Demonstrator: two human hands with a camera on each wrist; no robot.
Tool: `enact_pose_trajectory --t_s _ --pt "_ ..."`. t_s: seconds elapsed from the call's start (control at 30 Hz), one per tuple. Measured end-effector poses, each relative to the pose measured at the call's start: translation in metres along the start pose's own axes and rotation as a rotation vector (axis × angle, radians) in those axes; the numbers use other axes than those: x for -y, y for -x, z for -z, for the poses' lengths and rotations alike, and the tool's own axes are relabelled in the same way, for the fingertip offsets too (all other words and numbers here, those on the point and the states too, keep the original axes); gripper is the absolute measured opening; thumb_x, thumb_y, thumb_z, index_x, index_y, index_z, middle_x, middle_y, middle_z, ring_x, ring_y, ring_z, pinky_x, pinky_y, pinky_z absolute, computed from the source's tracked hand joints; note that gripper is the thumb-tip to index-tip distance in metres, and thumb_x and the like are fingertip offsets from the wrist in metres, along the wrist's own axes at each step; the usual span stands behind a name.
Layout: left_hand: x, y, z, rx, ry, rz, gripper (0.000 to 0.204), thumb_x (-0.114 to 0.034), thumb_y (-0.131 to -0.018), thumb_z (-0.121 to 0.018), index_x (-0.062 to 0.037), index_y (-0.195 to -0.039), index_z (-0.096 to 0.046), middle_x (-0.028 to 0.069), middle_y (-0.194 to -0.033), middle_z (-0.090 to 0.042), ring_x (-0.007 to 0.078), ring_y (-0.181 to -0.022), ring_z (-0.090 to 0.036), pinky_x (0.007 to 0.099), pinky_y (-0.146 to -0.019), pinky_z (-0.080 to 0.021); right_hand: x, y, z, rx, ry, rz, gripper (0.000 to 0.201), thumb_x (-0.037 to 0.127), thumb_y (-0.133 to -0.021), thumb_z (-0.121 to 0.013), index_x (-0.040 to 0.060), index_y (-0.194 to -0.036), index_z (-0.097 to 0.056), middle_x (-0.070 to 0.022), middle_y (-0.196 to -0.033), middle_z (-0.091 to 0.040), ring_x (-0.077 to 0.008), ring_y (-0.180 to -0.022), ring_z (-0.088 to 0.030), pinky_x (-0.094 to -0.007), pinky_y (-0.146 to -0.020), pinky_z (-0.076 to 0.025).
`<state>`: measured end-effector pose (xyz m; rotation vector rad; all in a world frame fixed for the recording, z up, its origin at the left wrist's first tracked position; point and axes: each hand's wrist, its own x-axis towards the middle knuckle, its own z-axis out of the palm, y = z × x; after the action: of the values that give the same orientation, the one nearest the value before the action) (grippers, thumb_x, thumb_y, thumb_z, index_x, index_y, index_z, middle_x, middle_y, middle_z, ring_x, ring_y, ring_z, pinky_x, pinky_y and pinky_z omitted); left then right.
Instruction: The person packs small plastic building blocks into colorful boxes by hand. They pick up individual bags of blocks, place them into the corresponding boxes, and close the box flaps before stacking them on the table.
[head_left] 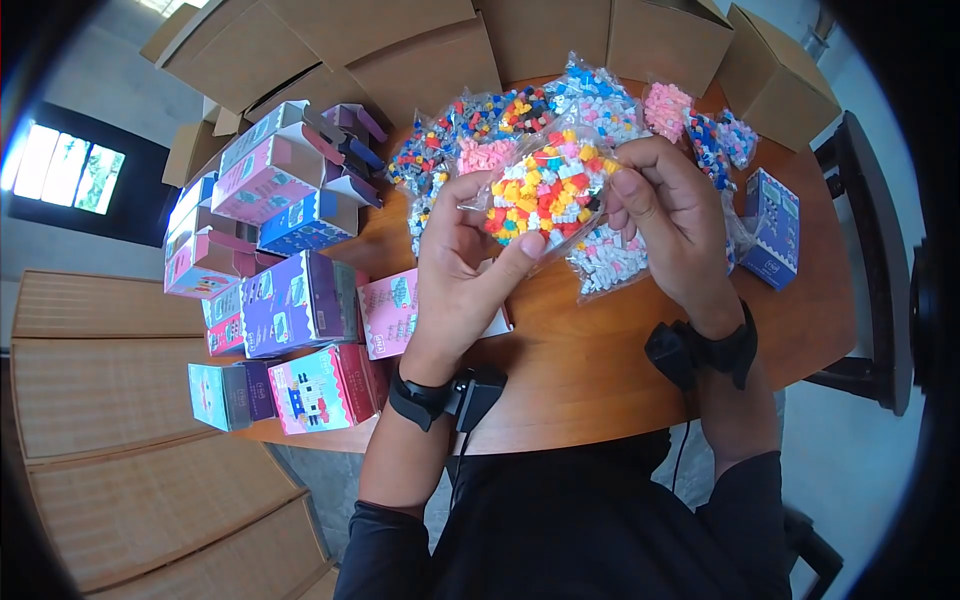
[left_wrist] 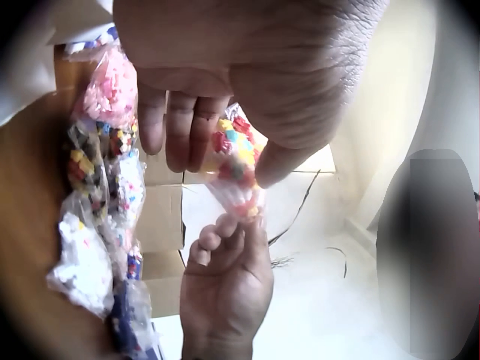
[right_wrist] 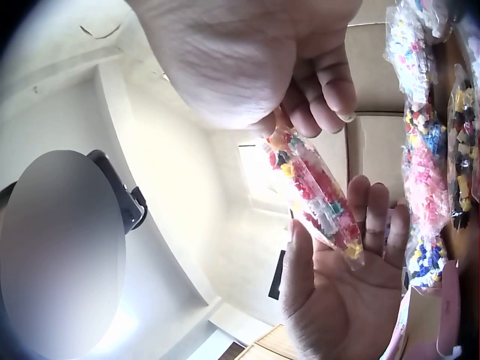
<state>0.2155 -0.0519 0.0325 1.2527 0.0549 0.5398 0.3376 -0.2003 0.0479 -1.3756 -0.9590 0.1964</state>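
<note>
A clear plastic bag of small building bricks (head_left: 545, 195), mostly yellow, red and white, is held up over the table between both hands. My left hand (head_left: 462, 270) grips its left side, thumb on the near face and fingers behind. At the bag's upper right corner, my right hand (head_left: 675, 225) pinches the plastic between thumb and curled fingers. The right wrist view shows the bag (right_wrist: 322, 195) nearly edge-on, slanting from the right fingertips to the left palm (right_wrist: 345, 292). Behind it lie more brick bags, among them a pink one (head_left: 668, 110) and a white-and-pink one (head_left: 608, 262).
Open cardboard cartons (head_left: 555, 45) line the table's far edge. Small printed boxes, including a purple one (head_left: 280, 305) and a pink one (head_left: 390, 312), crowd the left side. A blue box (head_left: 772, 230) stands at the right, near a dark chair (head_left: 872, 270).
</note>
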Motion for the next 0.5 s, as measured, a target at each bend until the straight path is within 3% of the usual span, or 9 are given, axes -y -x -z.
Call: enact_pose_trajectory --t_s 0.1,0.2,0.23,0.3,0.4,0.5 --pt "-0.005 -0.001 0.015 0.014 0.021 0.056 0.036 -0.004 -0.086 -0.066 0.0031 -0.117 -0.051 0.0111 -0.11 -0.06 0.014 -0.102 -0.057 0.0273 -0.086 -0.047 0.001 0.0 0.003 0.074 -0.024 -0.038 0.012 0.013 -0.095 -0.053 0.0016 -0.091 -0.054 0.0002 -0.072 -0.054 -0.003 -0.064 -0.049 -0.0197 -0.057 -0.042" --pt "-0.007 -0.001 0.017 0.029 -0.141 0.031 0.033 -0.006 -0.086 -0.067 0.0038 -0.115 -0.055 0.01 -0.107 -0.061 0.0132 -0.1 -0.058 0.027 -0.086 -0.047 0.002 0.002 0.0 0.093 -0.042 -0.093 0.01 0.012 -0.094 -0.053 0.0021 -0.091 -0.054 0.0004 -0.073 -0.054 -0.0029 -0.065 -0.05 -0.0198 -0.058 -0.042" --pt "-0.003 -0.001 0.015 0.036 -0.137 -0.019 0.031 -0.008 -0.087 -0.067 0.0042 -0.113 -0.057 0.0085 -0.104 -0.062 0.0114 -0.099 -0.058 0.0259 -0.085 -0.047 0.002 0.002 -0.001 0.085 -0.067 -0.091 0.01 0.011 -0.094 -0.053 0.0022 -0.091 -0.054 0.0003 -0.074 -0.054 -0.0029 -0.066 -0.05 -0.0196 -0.058 -0.042" --pt "-0.004 0.002 0.012 0.051 -0.12 0.019 0.031 -0.008 -0.087 -0.067 0.0044 -0.113 -0.057 0.0078 -0.105 -0.062 0.0104 -0.098 -0.057 0.0252 -0.085 -0.046 0.001 0.002 -0.003 0.073 -0.12 -0.088 0.008 0.011 -0.093 -0.054 0.0024 -0.091 -0.053 0.0002 -0.076 -0.053 -0.0028 -0.067 -0.05 -0.0193 -0.059 -0.042" --pt "-0.004 0.004 0.011 0.093 -0.139 0.052 0.03 -0.01 -0.088 -0.066 0.0035 -0.113 -0.057 0.0057 -0.104 -0.062 0.0087 -0.097 -0.057 0.0245 -0.086 -0.046 -0.004 0.001 0.001 0.189 0.025 -0.032 0.009 0.01 -0.09 -0.057 0.0032 -0.091 -0.052 0.0004 -0.081 -0.053 -0.0029 -0.07 -0.051 -0.0188 -0.062 -0.042" --pt "-0.003 0.005 0.009 0.114 -0.145 0.107 0.028 -0.01 -0.088 -0.065 0.0025 -0.112 -0.057 0.0053 -0.105 -0.061 0.0086 -0.096 -0.056 0.0246 -0.085 -0.046 -0.004 0.005 -0.003 0.211 -0.057 -0.043 0.012 0.009 -0.087 -0.061 0.0035 -0.092 -0.051 0.0008 -0.084 -0.053 -0.0032 -0.072 -0.051 -0.0188 -0.063 -0.043"
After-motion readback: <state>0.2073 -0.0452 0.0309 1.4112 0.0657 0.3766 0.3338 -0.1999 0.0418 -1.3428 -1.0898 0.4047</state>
